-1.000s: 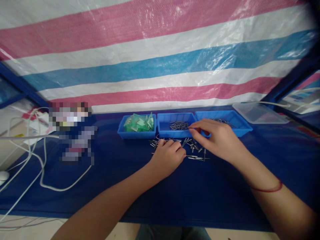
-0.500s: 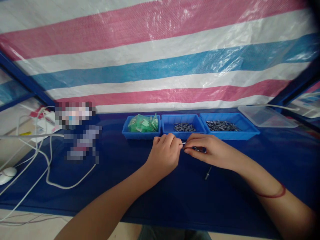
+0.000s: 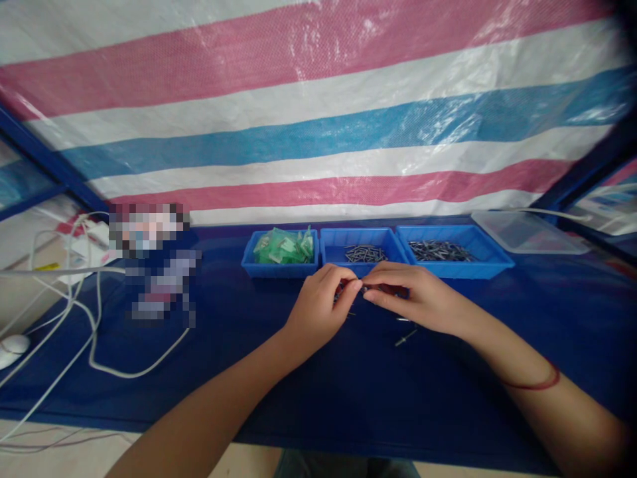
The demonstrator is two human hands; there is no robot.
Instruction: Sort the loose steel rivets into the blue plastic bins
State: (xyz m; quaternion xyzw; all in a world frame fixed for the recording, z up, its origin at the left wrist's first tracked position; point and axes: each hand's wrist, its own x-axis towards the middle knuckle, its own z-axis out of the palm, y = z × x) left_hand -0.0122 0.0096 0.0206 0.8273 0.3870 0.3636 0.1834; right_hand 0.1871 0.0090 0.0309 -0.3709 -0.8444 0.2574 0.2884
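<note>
Blue surface (image 3: 448,398): mid tray (image 3: 388,239) & R tray (image 3: 462,269) at far edge, each w/ rivets (image 3: 367,253) in, so prob. partly done. L hand (image 3: 321,299), R hand (image 3: 418,292) pinched, tips meeting; can't tell what's gripped. Loose rivets (image 3: 405,338) left out, near-edge side of hands.

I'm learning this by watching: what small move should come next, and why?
Perhaps lift the right hand to the middle blue bin: its fingertips nearly meet the left hand just in front, and metal pins lie inside. Anything pinched is too small to tell.
</note>
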